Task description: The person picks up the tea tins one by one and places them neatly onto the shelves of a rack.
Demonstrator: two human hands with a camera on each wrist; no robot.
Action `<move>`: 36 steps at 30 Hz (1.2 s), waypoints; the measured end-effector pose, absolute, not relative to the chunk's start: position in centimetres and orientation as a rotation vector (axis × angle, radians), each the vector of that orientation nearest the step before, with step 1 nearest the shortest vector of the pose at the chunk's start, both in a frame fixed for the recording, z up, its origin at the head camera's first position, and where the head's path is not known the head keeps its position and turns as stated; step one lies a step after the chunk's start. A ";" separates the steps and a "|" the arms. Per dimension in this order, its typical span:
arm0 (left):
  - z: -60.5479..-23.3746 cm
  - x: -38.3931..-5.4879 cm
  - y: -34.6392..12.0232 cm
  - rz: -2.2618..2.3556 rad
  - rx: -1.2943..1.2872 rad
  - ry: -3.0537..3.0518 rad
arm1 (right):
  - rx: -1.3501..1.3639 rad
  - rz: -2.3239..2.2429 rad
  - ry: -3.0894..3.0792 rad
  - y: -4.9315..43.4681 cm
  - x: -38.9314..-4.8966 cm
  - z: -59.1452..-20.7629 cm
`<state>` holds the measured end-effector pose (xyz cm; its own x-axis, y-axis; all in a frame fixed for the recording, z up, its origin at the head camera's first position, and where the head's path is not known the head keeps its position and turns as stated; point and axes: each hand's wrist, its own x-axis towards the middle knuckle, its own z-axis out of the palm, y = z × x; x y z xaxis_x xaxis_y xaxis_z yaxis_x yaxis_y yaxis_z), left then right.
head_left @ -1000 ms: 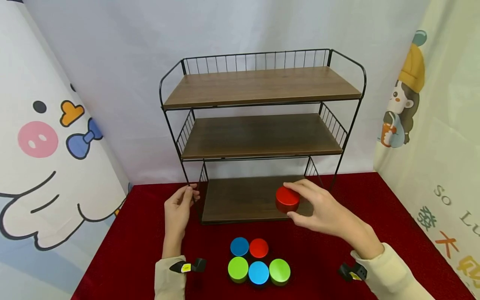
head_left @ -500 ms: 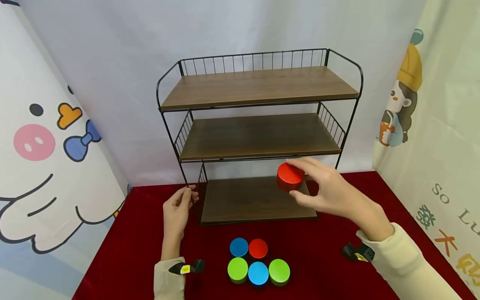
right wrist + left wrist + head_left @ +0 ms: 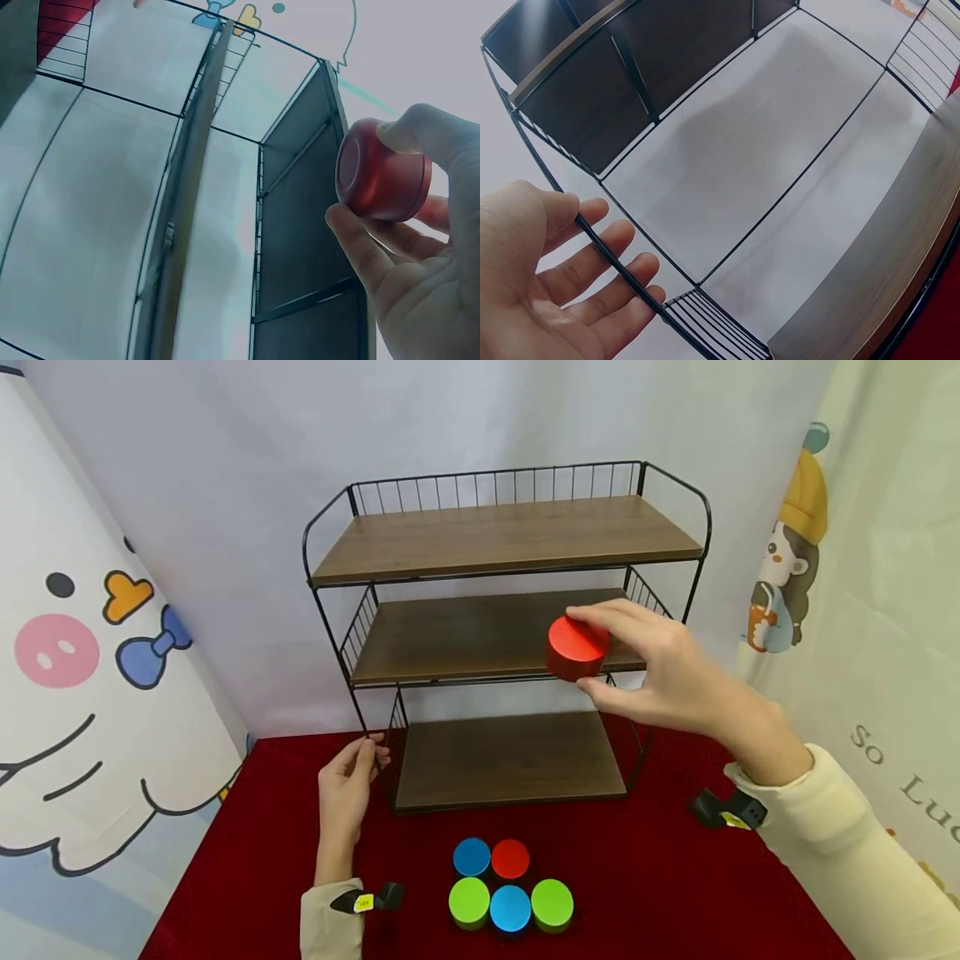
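A short red round tin (image 3: 576, 652) is held between the thumb and fingers of my right hand (image 3: 660, 664). In the head view it overlaps the middle board (image 3: 465, 635) of a three-tier black wire shelf. The right wrist view shows the red tin (image 3: 382, 172) tilted, its rounded base toward the shelf boards. My left hand (image 3: 347, 785) grips the shelf's front left upright near the bottom tier. Up close in the left wrist view, thumb and curled fingers of the left hand (image 3: 592, 277) meet around the thin black rod (image 3: 611, 259).
On the red cloth (image 3: 637, 877) in front of the shelf stand a dark blue tin (image 3: 472, 857), another red tin (image 3: 510, 858), two green tins (image 3: 469, 900) and a light blue tin (image 3: 510, 908). Above is the top board (image 3: 502, 535); below, the bottom board (image 3: 510, 756). Printed curtains flank both sides.
My right hand has raised the red tin from in front of the bottom board to the height of the middle board. My left hand keeps its grip on the upright. The head view has shifted slightly.
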<state>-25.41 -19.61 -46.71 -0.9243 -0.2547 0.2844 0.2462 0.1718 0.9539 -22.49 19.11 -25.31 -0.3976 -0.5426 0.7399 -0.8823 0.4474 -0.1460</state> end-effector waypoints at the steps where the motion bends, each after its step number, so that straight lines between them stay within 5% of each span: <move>1: -46.8 -25.4 -19.6 -1.801 0.008 -2.077 | 1.187 0.711 -2.085 19.1 -22.6 -24.8; 20: -46.8 -25.2 -19.5 -1.801 0.005 -2.062 | 1.152 0.724 -2.177 19.7 -24.6 -17.3; 36: -46.7 -25.2 -19.6 -1.801 0.010 -2.065 | 0.959 0.660 -2.356 20.1 -27.1 -15.2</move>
<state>-25.20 -19.63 -46.73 -0.9204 -0.2623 0.2901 0.2518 0.1701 0.9527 -27.07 20.06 -15.21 -0.6219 -0.4883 0.6123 -0.7354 0.6329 -0.2422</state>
